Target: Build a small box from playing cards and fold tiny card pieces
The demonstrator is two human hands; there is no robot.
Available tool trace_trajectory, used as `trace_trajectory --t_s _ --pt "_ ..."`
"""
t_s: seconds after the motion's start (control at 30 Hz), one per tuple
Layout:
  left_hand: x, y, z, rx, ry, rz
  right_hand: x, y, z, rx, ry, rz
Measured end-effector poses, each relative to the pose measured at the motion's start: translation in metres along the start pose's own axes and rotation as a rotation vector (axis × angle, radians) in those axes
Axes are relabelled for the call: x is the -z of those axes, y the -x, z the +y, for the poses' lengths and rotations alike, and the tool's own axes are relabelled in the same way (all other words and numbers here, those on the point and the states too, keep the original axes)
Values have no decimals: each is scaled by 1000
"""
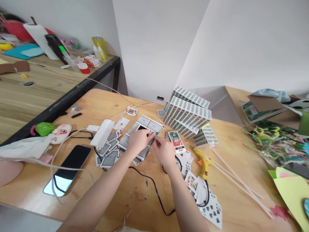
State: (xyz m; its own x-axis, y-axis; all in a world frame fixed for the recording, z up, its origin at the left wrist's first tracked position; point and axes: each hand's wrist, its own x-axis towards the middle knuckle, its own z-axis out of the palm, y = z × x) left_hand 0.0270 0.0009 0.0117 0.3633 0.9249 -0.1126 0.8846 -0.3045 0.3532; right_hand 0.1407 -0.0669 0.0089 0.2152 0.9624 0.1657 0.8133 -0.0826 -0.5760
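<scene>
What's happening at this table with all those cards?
A person sits at a wooden table and works with both hands on playing cards. The left hand and right hand meet over a joined sheet of face-down cards, pinching at its edge. Loose cards lie around it. A yellow glue gun rests to the right, beside a stack of card boxes. A phone lies at left.

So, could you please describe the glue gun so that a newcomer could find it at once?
Start at the stack of card boxes at the back of the wooden table. In front of it, right of the hands, lies the glue gun, the only yellow tool, orange-nozzled, beside long white sticks.
</scene>
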Motion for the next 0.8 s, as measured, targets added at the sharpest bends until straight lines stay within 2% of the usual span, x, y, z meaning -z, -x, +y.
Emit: trace_trajectory --t_s 0.17,0.33,0.43,0.53,0.67,0.8 --pt "0 0 0 -4 7 -1 -11 -4 8 -207 -375 -3" --pt "-2 0 -1 5 -2 16 -14 -4 30 -392 -555 63" --pt "-3 0 -1 -3 0 28 -8 -3 35 -443 -869 2" --pt "-2 0 0 16 -6 16 -7 -4 28 -457 -1132 -100" --pt "1 0 1 23 -31 1 -17 -10 17 -496 -1160 -167" --pt "2 0 3 28 -47 -24 -31 -15 14 -487 -1016 -122"
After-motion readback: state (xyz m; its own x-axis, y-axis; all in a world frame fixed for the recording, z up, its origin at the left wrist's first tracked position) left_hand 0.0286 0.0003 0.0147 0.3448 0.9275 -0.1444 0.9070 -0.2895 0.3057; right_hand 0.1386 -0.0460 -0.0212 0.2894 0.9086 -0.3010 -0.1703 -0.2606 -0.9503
